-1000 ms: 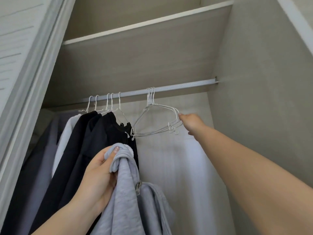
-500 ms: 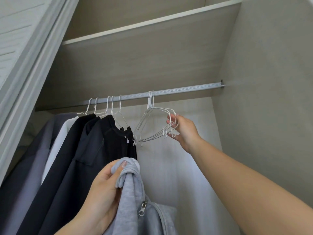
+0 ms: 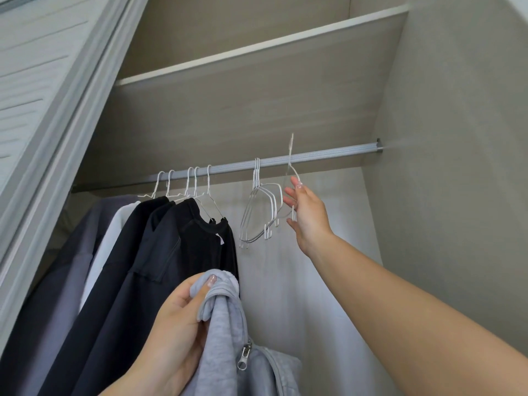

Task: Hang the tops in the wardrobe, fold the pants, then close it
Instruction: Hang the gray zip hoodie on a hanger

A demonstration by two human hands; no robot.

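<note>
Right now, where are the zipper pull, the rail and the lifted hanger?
zipper pull [image 3: 244,358], head view, metal tab.
rail [image 3: 337,154], head view, bare stretch.
lifted hanger [image 3: 291,151], head view, blurred neck.

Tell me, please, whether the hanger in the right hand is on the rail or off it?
Off it. The wire hanger pinched by the right hand has its blurred hook raised above the rail.

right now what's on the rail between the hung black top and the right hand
In the head view, a bunch of empty white wire hangers hangs on the rail between the black top and the right hand, which holds one lifted hanger.
</note>
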